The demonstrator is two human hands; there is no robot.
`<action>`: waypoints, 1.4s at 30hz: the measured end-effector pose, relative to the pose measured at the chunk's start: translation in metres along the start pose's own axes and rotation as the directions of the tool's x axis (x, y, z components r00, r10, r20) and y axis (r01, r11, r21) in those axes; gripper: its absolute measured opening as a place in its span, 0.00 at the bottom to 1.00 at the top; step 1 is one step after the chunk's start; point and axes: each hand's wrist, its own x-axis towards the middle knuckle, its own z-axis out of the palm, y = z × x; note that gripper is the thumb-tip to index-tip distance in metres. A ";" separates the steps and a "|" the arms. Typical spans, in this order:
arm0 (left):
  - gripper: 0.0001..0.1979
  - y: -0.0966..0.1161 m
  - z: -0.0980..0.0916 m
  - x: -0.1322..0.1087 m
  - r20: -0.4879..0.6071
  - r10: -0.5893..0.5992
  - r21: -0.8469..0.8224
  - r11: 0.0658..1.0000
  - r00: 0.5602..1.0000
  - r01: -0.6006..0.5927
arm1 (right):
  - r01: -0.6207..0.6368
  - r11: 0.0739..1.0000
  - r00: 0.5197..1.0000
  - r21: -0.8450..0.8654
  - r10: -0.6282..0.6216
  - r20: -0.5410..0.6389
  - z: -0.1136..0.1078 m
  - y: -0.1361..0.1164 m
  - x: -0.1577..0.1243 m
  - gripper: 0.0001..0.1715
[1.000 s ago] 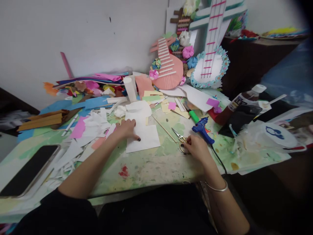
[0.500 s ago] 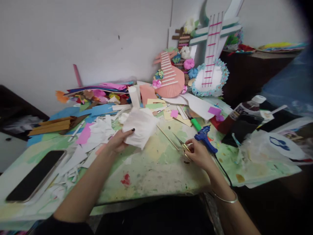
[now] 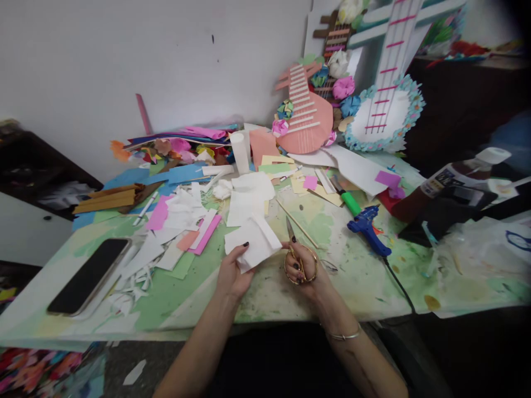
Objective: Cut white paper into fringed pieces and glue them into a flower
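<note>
Above the surface (image 3: 265,296), the left hand (image 3: 233,279) pinches white paper (image 3: 252,244), the right hand (image 3: 307,266) grips scissors (image 3: 290,228) beside it, and the label (image 3: 436,180) on the bottle (image 3: 467,172) is too blurred to read.

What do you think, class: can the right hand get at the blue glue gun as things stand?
Probably yes: the blue glue gun lies nearby, with nothing tall between it and the right hand. But that hand holds scissors, which may need setting down first.
</note>
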 end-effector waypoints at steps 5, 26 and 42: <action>0.14 0.001 -0.001 -0.001 -0.012 0.041 -0.066 0.997 0.999 -0.042 | -0.076 0.986 0.972 0.150 0.040 0.230 -0.005 0.001 -0.027 0.28; 0.26 0.003 0.001 -0.021 0.172 0.025 -0.042 0.999 0.985 -0.018 | -0.163 0.982 0.847 0.099 0.088 0.524 0.001 0.011 -0.050 0.28; 0.32 0.001 -0.004 -0.027 0.281 -0.016 -0.021 1.000 0.960 0.022 | -0.107 0.988 0.828 0.112 0.026 0.560 0.008 0.011 -0.048 0.28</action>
